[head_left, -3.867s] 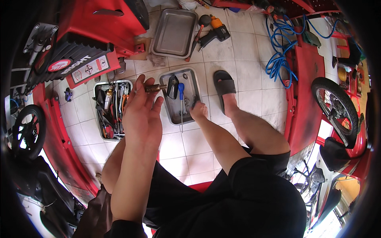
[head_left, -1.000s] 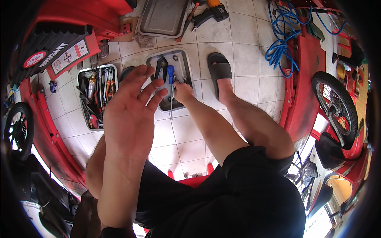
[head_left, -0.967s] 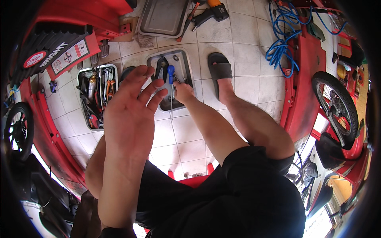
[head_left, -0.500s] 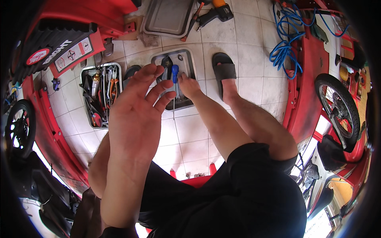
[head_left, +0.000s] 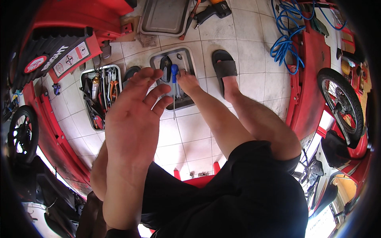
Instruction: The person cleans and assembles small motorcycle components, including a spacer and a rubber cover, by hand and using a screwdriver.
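Observation:
My left hand [head_left: 133,115] is palm up in the foreground, fingers apart and loosely curled, with nothing visible in it. It overlaps my view of the grey metal tray [head_left: 170,49] on the floor. Inside that tray lie a black object [head_left: 164,63], a blue-handled screwdriver [head_left: 174,72] with a long shank over the near rim, and small metal parts. My right hand [head_left: 187,83] reaches into it just right of the screwdriver, fingers bent together on something small that I cannot make out. A second tray [head_left: 82,91], packed with pliers, wrenches and other tools, sits to the left.
An empty grey tray [head_left: 162,16], a power tool [head_left: 216,10] and a blue hose [head_left: 285,55] lie beyond. Red metal frames [head_left: 301,87] flank me, with motorcycle wheels [head_left: 329,73] at both sides. My sandalled foot [head_left: 226,67] is right of the middle tray.
The metal cylinder in my left hand 3.9 seconds ago is out of sight, and the palm faces up with nothing visible. My right hand has shifted slightly within the tray.

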Action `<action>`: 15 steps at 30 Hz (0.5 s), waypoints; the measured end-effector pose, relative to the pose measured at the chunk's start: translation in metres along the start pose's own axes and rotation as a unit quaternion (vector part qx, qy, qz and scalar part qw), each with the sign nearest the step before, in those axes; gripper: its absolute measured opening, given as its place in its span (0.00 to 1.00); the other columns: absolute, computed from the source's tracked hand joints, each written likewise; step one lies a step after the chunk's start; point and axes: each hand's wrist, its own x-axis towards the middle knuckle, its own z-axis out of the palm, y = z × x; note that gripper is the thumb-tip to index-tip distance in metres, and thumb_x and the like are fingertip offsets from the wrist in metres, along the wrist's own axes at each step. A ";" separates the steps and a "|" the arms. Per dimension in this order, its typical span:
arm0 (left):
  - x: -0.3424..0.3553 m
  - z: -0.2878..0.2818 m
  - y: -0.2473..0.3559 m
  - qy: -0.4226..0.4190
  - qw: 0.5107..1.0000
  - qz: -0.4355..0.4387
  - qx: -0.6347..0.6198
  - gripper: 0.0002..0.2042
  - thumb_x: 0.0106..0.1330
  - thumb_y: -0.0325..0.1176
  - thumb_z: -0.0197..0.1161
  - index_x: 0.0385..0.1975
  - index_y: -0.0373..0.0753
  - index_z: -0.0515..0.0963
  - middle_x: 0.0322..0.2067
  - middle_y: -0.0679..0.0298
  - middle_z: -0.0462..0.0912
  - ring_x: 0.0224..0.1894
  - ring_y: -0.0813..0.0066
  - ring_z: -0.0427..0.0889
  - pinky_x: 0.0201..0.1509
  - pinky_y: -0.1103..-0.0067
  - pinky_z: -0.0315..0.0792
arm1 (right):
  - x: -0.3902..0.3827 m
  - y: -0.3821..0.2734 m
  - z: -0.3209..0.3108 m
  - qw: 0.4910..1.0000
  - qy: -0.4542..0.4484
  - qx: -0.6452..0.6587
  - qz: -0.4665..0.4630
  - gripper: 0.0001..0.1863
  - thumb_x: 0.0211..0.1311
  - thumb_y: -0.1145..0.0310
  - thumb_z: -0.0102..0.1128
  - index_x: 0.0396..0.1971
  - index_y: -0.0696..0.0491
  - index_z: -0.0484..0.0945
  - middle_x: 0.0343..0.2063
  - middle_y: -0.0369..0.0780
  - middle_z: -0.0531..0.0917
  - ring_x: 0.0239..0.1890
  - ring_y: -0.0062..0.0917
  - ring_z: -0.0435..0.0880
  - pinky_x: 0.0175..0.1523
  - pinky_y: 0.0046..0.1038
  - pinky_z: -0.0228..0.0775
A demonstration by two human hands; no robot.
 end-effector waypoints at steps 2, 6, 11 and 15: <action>-0.001 -0.001 0.000 -0.006 1.000 0.000 -0.007 0.14 0.65 0.30 0.54 0.49 0.35 0.71 0.49 0.58 0.75 0.48 0.66 0.76 0.53 0.73 0.67 | 0.002 0.000 0.001 0.999 0.036 -0.024 0.002 0.07 0.55 0.71 0.54 0.32 0.53 0.79 0.37 0.42 0.79 0.39 0.31 0.84 0.36 0.32 0.80; 0.000 0.001 0.000 -0.013 1.000 -0.003 -0.012 0.15 0.65 0.31 0.54 0.49 0.34 0.71 0.49 0.58 0.75 0.48 0.67 0.75 0.52 0.73 0.67 | 0.001 0.006 -0.003 0.998 0.053 0.023 0.034 0.06 0.56 0.70 0.52 0.30 0.52 0.79 0.33 0.38 0.79 0.39 0.32 0.83 0.42 0.34 0.78; -0.001 0.000 0.001 0.000 1.000 0.003 -0.005 0.14 0.64 0.31 0.54 0.49 0.34 0.71 0.49 0.59 0.75 0.47 0.67 0.75 0.51 0.73 0.67 | -0.011 0.004 -0.008 0.999 -0.014 0.028 -0.007 0.10 0.57 0.70 0.53 0.36 0.54 0.80 0.45 0.42 0.78 0.44 0.32 0.82 0.47 0.34 0.77; -0.003 0.001 0.001 -0.004 1.000 0.004 -0.002 0.14 0.64 0.31 0.54 0.48 0.35 0.71 0.49 0.60 0.75 0.47 0.68 0.75 0.51 0.73 0.66 | -0.012 0.004 -0.006 1.000 0.010 0.028 -0.010 0.09 0.57 0.70 0.53 0.36 0.55 0.78 0.48 0.43 0.76 0.45 0.32 0.82 0.46 0.33 0.78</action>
